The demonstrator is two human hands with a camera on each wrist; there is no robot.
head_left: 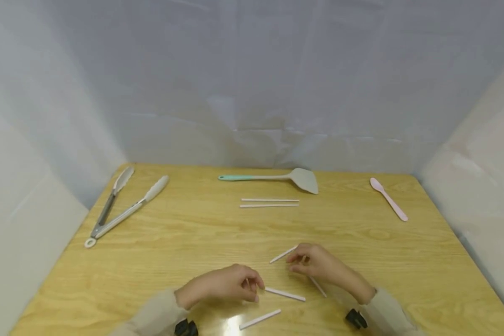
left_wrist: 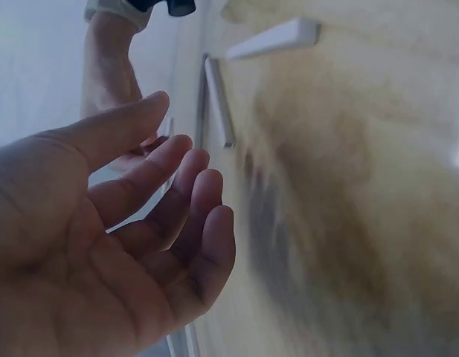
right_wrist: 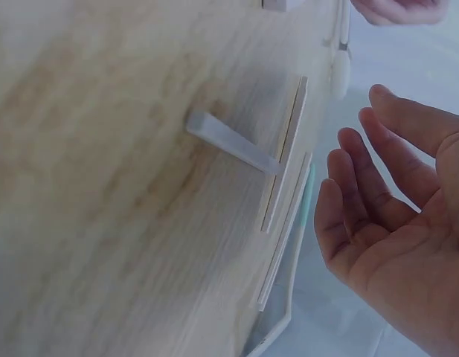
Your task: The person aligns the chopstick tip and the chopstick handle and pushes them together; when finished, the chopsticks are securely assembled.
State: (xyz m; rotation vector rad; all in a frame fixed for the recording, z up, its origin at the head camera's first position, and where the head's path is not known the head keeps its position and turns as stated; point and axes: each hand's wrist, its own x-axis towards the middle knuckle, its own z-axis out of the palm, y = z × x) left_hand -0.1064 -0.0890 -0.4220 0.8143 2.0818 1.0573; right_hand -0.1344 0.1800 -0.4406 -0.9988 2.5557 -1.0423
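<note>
Several slim white chopstick-like sticks lie loose around both hands. My left hand (head_left: 231,283) hovers by the left end of one stick (head_left: 285,294), its fingers loosely bent and holding nothing. Nearer the front edge is another stick (head_left: 260,319). Over the table to the right, my right hand (head_left: 317,263) partly hides a stick (head_left: 283,255) on its left and one (head_left: 318,286) below it. In the left wrist view, the left palm (left_wrist: 125,253) is bare with relaxed fingers. The right wrist view likewise shows an unfilled right hand (right_wrist: 408,208) above the tabletop.
Behind the hands, two parallel chopsticks (head_left: 269,206) lie below a spatula (head_left: 269,177) with a teal handle end. Spread tongs (head_left: 122,214) rest at the far left, and a pink spoon (head_left: 388,199) at the right. Pale sheets (head_left: 252,84) surround the wooden table (head_left: 185,224).
</note>
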